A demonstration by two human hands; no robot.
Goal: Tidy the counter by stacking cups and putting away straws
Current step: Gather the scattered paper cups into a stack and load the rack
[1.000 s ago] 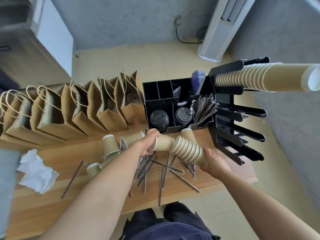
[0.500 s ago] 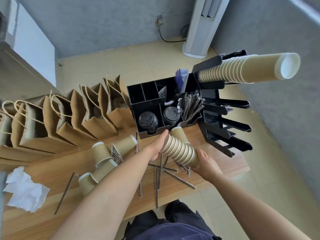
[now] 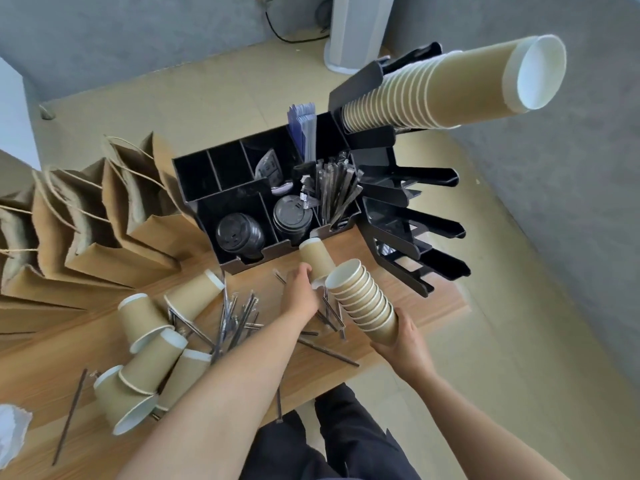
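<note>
Right hand (image 3: 403,344) clamped under nested cup stack (image 3: 363,299), mouth tilted toward black organizer (image 3: 242,202) for loading. Left hand (image 3: 301,292) closing on lone cup (image 3: 317,259) just before organizer. Straws (image 3: 239,317) scattered on desk (image 3: 52,355).

Landmark: black compartmented plastic organizer (image 3: 242,188) at back of wooden counter (image 3: 52,362).
- Left of organizer: row of brown paper bags (image 3: 114,220) blocks back edge.
- Front-left: loose kraft paper cups (image 3: 149,362) lying tipped, crowding counter.
- Directly in front: scattered dark wrapped straws (image 3: 239,317), no bare patch.
- Right: black cup rack (image 3: 415,216), prongs jutting outward; upper slot filled by long kraft cup stack (image 3: 433,95).
- Front-right corner of counter: bare wood, open approach.
</note>
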